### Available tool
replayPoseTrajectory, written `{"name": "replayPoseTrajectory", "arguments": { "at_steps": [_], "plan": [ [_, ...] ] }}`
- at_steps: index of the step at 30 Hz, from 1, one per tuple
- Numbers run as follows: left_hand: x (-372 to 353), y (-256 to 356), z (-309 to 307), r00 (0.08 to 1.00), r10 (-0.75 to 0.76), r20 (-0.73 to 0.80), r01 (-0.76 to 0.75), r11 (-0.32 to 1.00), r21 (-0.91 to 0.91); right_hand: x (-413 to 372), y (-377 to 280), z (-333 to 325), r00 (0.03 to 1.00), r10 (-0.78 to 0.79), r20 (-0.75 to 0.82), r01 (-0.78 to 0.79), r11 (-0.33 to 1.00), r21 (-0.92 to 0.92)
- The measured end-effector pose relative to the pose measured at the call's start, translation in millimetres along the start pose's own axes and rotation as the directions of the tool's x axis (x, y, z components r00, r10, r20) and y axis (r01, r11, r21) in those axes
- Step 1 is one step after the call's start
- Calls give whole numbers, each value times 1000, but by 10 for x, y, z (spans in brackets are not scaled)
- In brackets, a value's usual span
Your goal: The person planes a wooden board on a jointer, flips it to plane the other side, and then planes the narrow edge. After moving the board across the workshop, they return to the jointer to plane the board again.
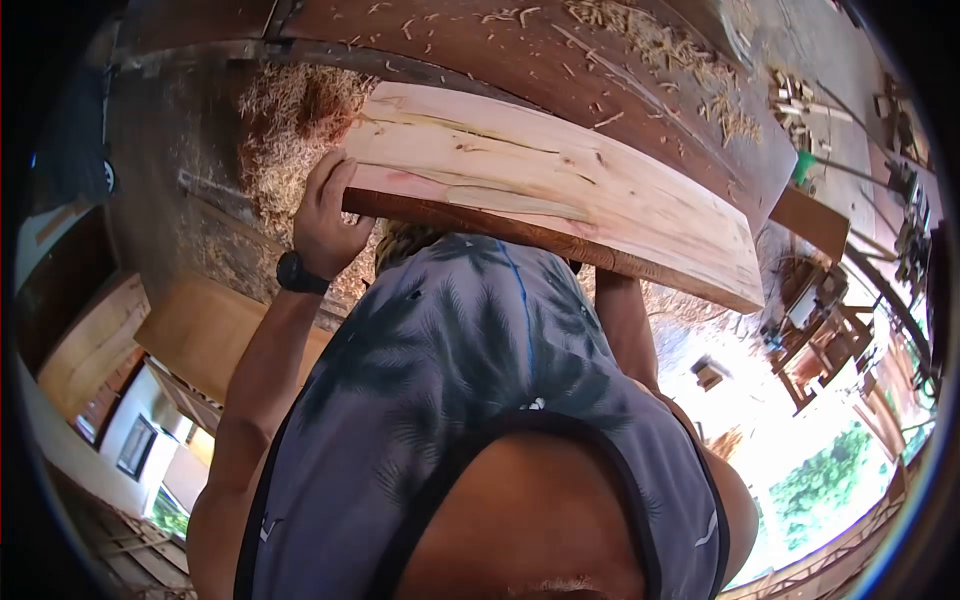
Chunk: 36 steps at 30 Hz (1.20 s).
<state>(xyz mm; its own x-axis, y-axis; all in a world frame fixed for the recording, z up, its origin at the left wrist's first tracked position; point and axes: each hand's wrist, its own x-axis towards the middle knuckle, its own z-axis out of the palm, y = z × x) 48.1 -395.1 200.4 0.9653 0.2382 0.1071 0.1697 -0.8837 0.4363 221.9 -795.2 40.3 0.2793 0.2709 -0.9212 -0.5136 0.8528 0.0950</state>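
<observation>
A long, thick wooden plank point(560, 170) with a pale, knotty face and a darker brown edge lies slanted across the view, in front of my body. My left hand point(325, 215), with a dark watch at the wrist, grips the plank's left end, its fingers over the face and thumb near the dark edge. My right forearm point(628, 325) reaches up to the lower edge near the plank's right part. The plank hides my right hand, so its fingers and hold do not show.
Wood shavings point(290, 140) are heaped beyond the plank's left end, and more shavings point(660, 45) lie scattered on the brown wooden surface point(480, 45) at the top. A wooden board point(200, 325) stands at the left. Tools and wood pieces point(830, 310) clutter the right.
</observation>
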Motion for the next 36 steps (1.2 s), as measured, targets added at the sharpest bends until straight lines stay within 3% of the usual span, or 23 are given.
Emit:
{"name": "replayPoseTrajectory", "arguments": {
  "at_steps": [6, 8, 11, 13, 15, 18, 19, 21, 23, 25, 26, 28, 30, 31, 32, 33, 34, 35, 36],
  "plan": [
    [290, 128, -43, 991, 127, 47, -124, 991, -51, 46, 4, -152, 1000, 10, 24, -13, 990, 139],
    [312, 117, 30, 988, 8, 152, 26, 974, -223, 91, 2, -168, 999, 16, 35, -21, 985, 168],
    [412, 122, 107, 976, -14, 216, 79, 952, -295, 154, 26, -176, 999, 32, 39, -40, 976, 215],
    [463, 111, 134, 971, -21, 240, 99, 943, -318, 185, 4, -185, 998, 43, 51, -54, 968, 245],
    [497, 77, 175, 934, -109, 339, 230, 912, -339, 210, -18, -239, 996, 60, 62, -76, 957, 281],
    [567, -91, 296, 927, -114, 359, 233, 921, -311, 201, -41, -303, 1000, 6, 22, -13, 944, 329],
    [606, -138, 335, 928, -105, 358, 226, 921, -317, 199, -8, -289, 977, -103, -187, 145, 962, 229],
    [672, -237, 402, 841, -174, 513, 421, 806, -416, 125, -3, -221, 931, -150, -333, 220, 958, 185],
    [710, -490, 593, 831, -180, 526, 459, 758, -464, 22, -23, -117, 943, -149, -298, 196, 972, 134],
    [862, -764, 803, 745, -238, 623, 568, 717, -405, -11, -85, -155, 950, -152, -274, 180, 980, 83],
    [926, -854, 908, 697, -257, 669, 647, 628, -433, 20, -139, -192, 960, -163, -228, 166, 986, -5],
    [943, -1240, 1228, 677, -271, 684, 674, 602, -428, 113, -377, -333, 952, -222, -212, 178, 961, -212],
    [1010, -1279, 1383, 647, -267, 714, 720, 522, -457, 317, -948, -567, 870, -457, -183, 334, 821, -464],
    [1028, -1285, 1450, 646, -254, 720, 719, 519, -462, 140, -1149, -296, 661, -685, -306, 315, 623, -716],
    [1049, -1337, 1504, 606, -294, 740, 753, 511, -414, 229, -1717, -480, 642, -739, -202, 196, 413, -890],
    [1066, -1422, 1554, 566, -335, 754, 785, 500, -367, 375, -1960, -543, 164, -978, 129, 208, -93, -974],
    [1039, -1573, 1663, 556, -314, 769, 783, 509, -357, 148, -2190, -321, 156, -953, 260, 57, -254, -966],
    [1079, -1559, 1697, 559, -316, 766, 783, 506, -363, 26, -2355, -83, 181, -930, 321, 59, -315, -947],
    [1102, -1509, 1697, 551, -361, 752, 786, 527, -323, 202, -2831, -183, 246, -853, 461, 170, -430, -887]
  ]
}}
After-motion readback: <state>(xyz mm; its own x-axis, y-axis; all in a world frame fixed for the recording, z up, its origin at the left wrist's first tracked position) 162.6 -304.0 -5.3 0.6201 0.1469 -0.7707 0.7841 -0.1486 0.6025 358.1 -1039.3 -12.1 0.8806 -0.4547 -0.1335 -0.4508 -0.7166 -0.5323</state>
